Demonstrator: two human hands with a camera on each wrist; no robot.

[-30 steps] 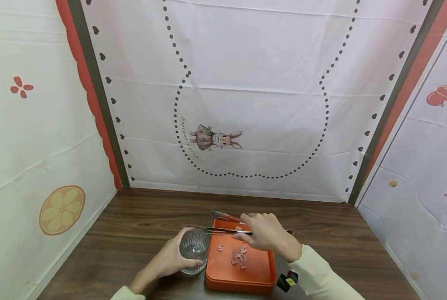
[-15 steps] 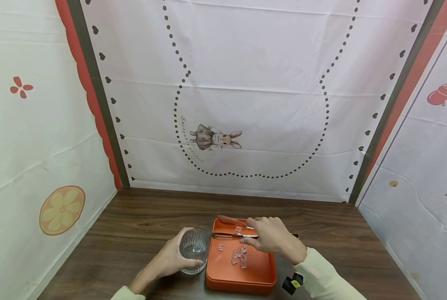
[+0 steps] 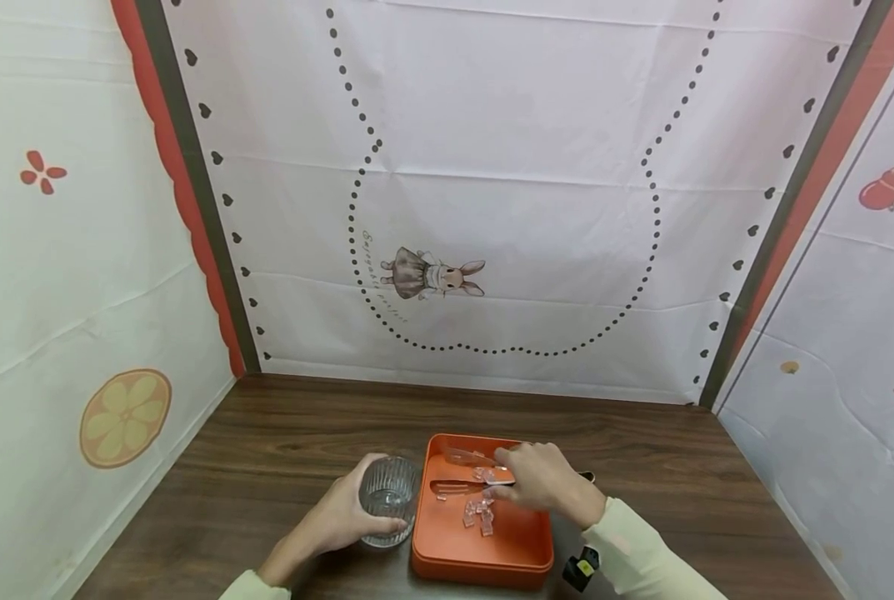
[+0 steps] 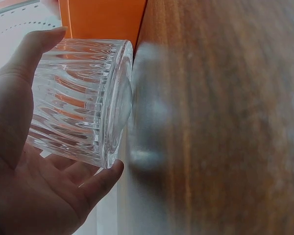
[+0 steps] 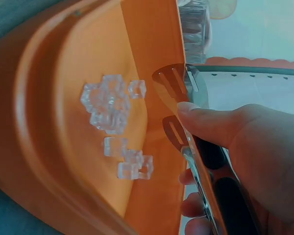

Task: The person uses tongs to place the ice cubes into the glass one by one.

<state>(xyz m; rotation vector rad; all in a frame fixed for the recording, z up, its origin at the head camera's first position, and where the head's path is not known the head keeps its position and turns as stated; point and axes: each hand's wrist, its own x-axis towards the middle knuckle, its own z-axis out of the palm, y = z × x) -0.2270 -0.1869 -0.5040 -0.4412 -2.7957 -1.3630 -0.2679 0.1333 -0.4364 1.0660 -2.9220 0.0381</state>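
My left hand (image 3: pixel 345 508) grips a clear ribbed glass (image 3: pixel 389 500) that stands just left of the orange tray (image 3: pixel 447 542). In the left wrist view, the thumb is on one side of the glass and the fingers are on the other. My right hand (image 3: pixel 544 479) holds metal tongs (image 5: pixel 203 176) with slotted ends and black grip inserts. The tongs' two arms are spread apart, reaching down into the tray's far part with nothing between their ends. Several clear cubes (image 5: pixel 108 103) lie on the tray floor, most of them clustered together and others near the tongs.
The tray's raised rim surrounds the cubes. A dark wooden tabletop (image 3: pixel 327 425) extends around it, with patterned white cloth (image 3: pixel 521 208) hung at the back and both sides. A small black device (image 3: pixel 581 568) is by the right wrist.
My right hand has moved right and down, taking the tongs from beside the glass rim to low inside the tray. My left hand and the glass have stayed in place.
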